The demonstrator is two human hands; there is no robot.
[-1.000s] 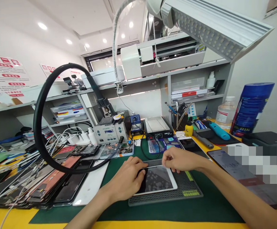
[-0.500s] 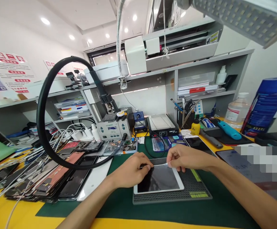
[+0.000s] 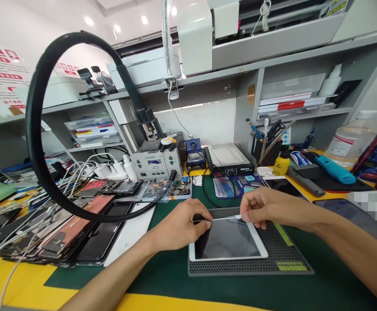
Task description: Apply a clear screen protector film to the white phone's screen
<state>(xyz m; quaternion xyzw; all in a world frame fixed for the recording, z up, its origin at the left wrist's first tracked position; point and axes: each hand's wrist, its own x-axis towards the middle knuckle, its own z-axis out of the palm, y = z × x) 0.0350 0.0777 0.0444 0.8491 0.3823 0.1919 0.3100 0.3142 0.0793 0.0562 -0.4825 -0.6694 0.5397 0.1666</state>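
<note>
A white-framed tablet [image 3: 230,242] with a dark screen lies on a grey perforated mat [image 3: 295,250]. My left hand [image 3: 188,222] grips its upper left edge, the thumb on the screen side and the fingers curled over the far side. At the upper right corner, my right hand [image 3: 261,208] is closed in a pinch. A small pale bit shows at those fingertips, too small to name, and the other fingers are curled in.
Left lies a pile of phone parts [image 3: 75,229] under white cables. A black hose [image 3: 34,112] loops over it from the hot air station [image 3: 156,164]. Behind the mat stands a flat heating plate [image 3: 229,160]. Bottles, including a yellow one [image 3: 281,164], and tools stand at right.
The camera view has shifted nearer and lower, so everything sits differently in the picture. Both hands stay at the tablet's far edge, the right one now closer to the upper right corner.
</note>
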